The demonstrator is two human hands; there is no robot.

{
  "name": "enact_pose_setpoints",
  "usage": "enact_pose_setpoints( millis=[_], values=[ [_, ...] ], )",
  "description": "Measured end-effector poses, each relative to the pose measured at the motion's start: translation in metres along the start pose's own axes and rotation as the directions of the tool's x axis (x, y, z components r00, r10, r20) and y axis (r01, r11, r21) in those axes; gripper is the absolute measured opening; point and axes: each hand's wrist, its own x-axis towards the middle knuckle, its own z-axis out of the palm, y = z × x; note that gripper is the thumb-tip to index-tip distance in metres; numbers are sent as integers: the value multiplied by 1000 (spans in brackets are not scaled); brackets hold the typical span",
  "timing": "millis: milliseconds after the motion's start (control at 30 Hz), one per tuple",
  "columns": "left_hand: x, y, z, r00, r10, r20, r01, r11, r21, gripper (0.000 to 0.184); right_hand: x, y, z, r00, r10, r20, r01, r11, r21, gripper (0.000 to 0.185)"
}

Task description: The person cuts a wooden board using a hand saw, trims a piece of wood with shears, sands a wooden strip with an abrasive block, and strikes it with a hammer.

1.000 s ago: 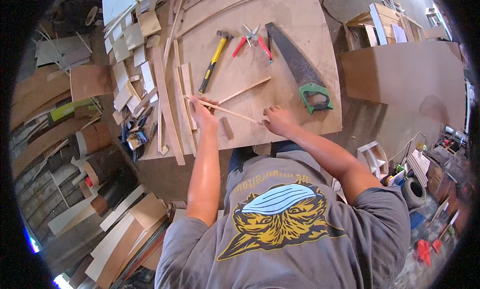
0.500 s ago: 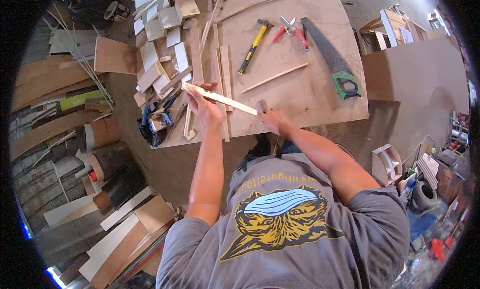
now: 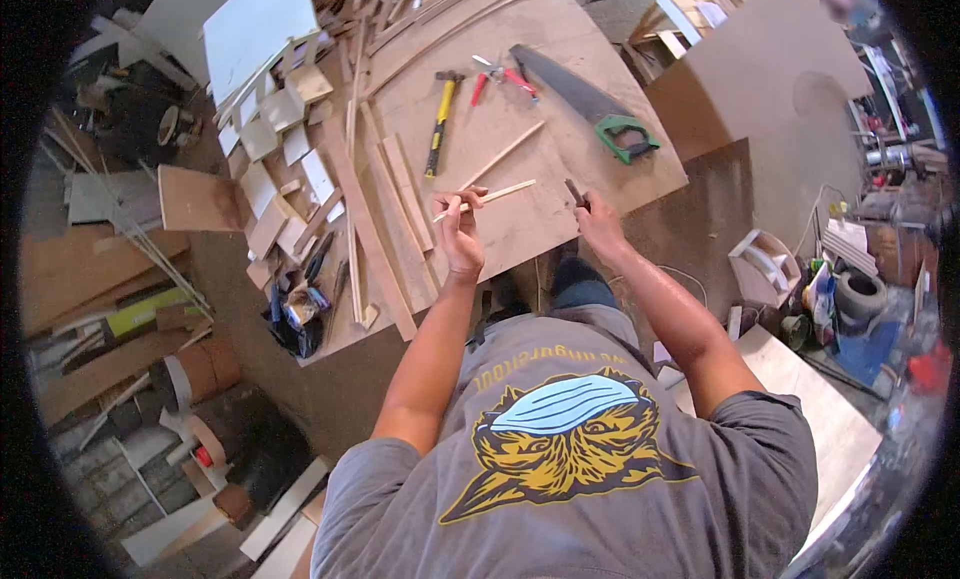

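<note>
My left hand (image 3: 461,241) is closed on a thin, pale wooden strip (image 3: 512,191), its free end pointing right over the near part of the workbench. Close by on the right, my right hand (image 3: 602,226) grips a small, dark, flat piece (image 3: 574,192) whose kind I cannot make out. A gap separates that piece from the strip's tip. Behind my hands lie another thin wooden stick (image 3: 505,153), a yellow-and-black hammer (image 3: 441,126), red-handled snips (image 3: 503,77) and a handsaw (image 3: 575,89) with a green handle.
The plywood workbench (image 3: 540,224) carries long wooden slats (image 3: 365,219) and a heap of wood offcuts (image 3: 285,109) on its left. A black bag (image 3: 300,324) sits at its near left corner. Boards and rolls lie on the floor at left; a tyre (image 3: 862,291) is at right.
The view has shifted, so the bench appears turned. My left hand has tilted the strip so its right end points upward. My right hand's dark piece has moved away from the strip's end.
</note>
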Motion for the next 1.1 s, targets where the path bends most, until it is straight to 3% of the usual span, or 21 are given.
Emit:
enact_pose_setpoints(
  millis=[67, 200, 333, 400, 500, 600, 633, 733, 833, 900, 933, 1000, 1033, 1067, 1100],
  values=[
    [-3, -22, 12, 996, 51, 79, -46, 997, -65, 38, -3, 0, -13, 999, 42, 31, -43, 998, 43, 35],
    [-2, -47, 25, 997, -16, 76, 10, 997, 74, 44, -19, -29, -32, 995, -66, 70, 59, 993, 99, 34],
    [-4, -38, 47, 996, 87, 10, -79, 845, 529, 44, -14, -28, -17, 982, -191, 3, 187, 961, 204, 30],
    [-2, -32, 65, 985, 169, 46, -161, 772, 615, 41, -23, -53, -28, 975, -221, 4, 211, 936, 281, 30],
    [-9, -25, 84, 986, 164, 2, -116, 691, 714, 38, -36, -72, -28, 876, -453, -164, 472, 736, 486, 38],
    [-15, -27, 87, 988, 143, -61, -50, 661, 748, 39, -32, -65, -25, 777, -616, -126, 607, 683, 406, 44],
    [-18, -29, 84, 987, 151, -48, -61, 639, 767, 40, -17, -57, -24, 865, -500, 42, 464, 829, 313, 47],
    [-23, -29, 94, 986, 163, -19, -82, 587, 805, 41, -9, -54, -33, 829, -552, 90, 464, 768, 441, 48],
    [-23, -28, 102, 977, 215, 6, -125, 546, 828, 41, -18, -53, -35, 761, -635, -133, 607, 625, 490, 40],
    [-22, -32, 106, 966, 259, 5, -150, 544, 826, 41, 3, -43, -32, 885, -458, 83, 374, 806, 459, 41],
    [-23, -34, 105, 973, 225, -55, -90, 587, 805, 42, 11, -38, -29, 918, -350, 186, 249, 874, 418, 42],
    [-25, -35, 99, 972, 158, -174, 27, 659, 752, 43, -13, -52, -40, 814, -579, 45, 476, 708, 522, 41],
    [-22, -37, 100, 965, 235, -117, -53, 611, 790, 45, -19, -51, -35, 799, -601, 6, 496, 665, 558, 41],
    [-23, -36, 99, 966, 221, -132, -36, 625, 780, 45, -19, -48, -29, 784, -620, -39, 520, 620, 588, 40],
    [-24, -37, 98, 967, 210, -147, -23, 642, 766, 45, -13, -47, -29, 840, -540, 49, 432, 721, 541, 41]
  ],
)
